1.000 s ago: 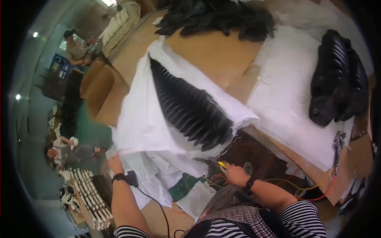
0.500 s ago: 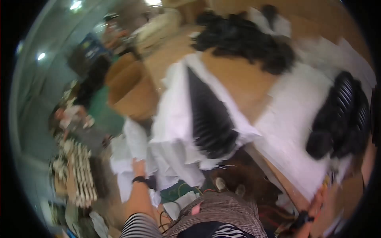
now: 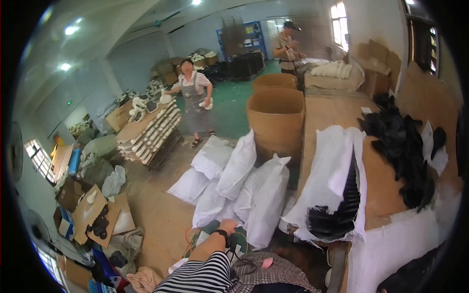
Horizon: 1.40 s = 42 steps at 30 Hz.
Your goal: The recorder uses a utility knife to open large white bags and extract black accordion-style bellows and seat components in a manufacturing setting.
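My left hand (image 3: 226, 225), with a dark band at the wrist, reaches forward beside the lower ends of several stuffed white sacks (image 3: 266, 215) standing and leaning on the floor. Its fingers are too small and partly turned away to show whether they grip anything. My right hand is out of view. To the right, an open white sack (image 3: 322, 171) lies on the table edge, with stacked black ribbed pieces (image 3: 337, 212) showing in its mouth.
Black pieces (image 3: 400, 146) are heaped on the brown table (image 3: 381, 188). Tall brown cartons (image 3: 276, 115) stand beyond the sacks. A person in an apron (image 3: 195, 95) stands by a stack of white trays (image 3: 151, 132); another person (image 3: 287, 49) is further back. Cardboard (image 3: 100, 215) lies left.
My view has swung left and up, bringing the room and the white sacks into sight. The open sack now appears further right, and my right hand has left the picture.
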Motion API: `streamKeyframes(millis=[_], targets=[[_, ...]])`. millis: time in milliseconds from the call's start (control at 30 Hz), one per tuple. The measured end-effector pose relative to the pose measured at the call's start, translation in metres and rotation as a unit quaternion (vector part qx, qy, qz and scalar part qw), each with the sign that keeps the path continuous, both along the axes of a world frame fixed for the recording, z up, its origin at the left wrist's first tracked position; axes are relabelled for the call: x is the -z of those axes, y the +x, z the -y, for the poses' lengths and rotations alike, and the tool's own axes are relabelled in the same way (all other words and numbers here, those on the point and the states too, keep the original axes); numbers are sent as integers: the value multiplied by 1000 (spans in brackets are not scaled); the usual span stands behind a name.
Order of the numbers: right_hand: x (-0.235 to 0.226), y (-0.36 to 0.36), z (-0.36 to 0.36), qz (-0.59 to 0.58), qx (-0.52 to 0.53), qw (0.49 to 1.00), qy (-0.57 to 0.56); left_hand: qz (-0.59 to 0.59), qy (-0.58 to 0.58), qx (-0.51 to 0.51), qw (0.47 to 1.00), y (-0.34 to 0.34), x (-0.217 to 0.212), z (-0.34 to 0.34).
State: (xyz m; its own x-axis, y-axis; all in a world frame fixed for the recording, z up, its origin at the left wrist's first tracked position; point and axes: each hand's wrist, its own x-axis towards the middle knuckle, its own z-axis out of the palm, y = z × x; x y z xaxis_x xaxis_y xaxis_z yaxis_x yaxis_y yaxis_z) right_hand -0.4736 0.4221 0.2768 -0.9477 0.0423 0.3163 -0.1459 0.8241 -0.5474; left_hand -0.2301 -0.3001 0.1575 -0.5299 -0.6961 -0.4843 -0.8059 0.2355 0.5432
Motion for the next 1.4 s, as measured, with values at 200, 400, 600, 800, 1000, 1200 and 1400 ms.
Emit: streamKeyframes(millis=[200, 400, 600, 800, 1000, 1200, 1400], targets=[[13, -93, 125, -6, -212, 970, 116, -38, 182, -318, 930, 42, 18, -39], [102, -121, 109, 244, -193, 910, 274, -15, -74, -18, 997, 176, 96, -49], [85, -98, 134, 332, -102, 899, 267, 237, -90, 61, 965, 222, 80, -112], [81, -111, 134, 368, -137, 873, 289, 205, -9, 60, 977, 182, 87, -114], [93, -122, 119, 370, -178, 871, 268, 78, -43, 17, 996, 135, 96, -107], [91, -125, 119, 365, -202, 868, 267, 141, -66, 94, 983, 132, 93, -123], [87, -114, 120, 344, -209, 880, 251, 8, -10, -42, 999, 157, 132, -117]])
